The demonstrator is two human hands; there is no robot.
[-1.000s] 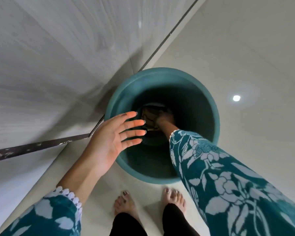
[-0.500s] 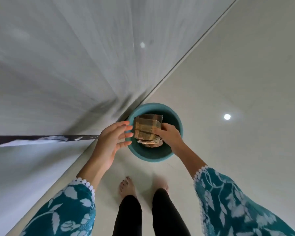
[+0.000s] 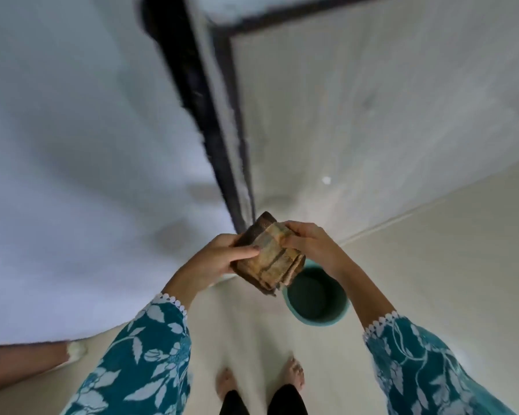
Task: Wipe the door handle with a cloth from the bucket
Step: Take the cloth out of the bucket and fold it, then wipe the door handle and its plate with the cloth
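A folded brown and tan checked cloth is held in front of me, above the floor. My left hand grips its left side with the thumb on top. My right hand pinches its upper right corner. The teal bucket stands on the floor below the cloth, partly hidden by it, and looks empty inside. No door handle is in view.
A white wall or door face fills the left. A dark vertical frame runs down the middle to the floor. Pale tiled wall lies to the right. My bare feet stand on the light floor just behind the bucket.
The cloth has come up out of the bucket. My left hand has closed on it, so both hands hold it. The view has risen, and the bucket now looks small and far below.
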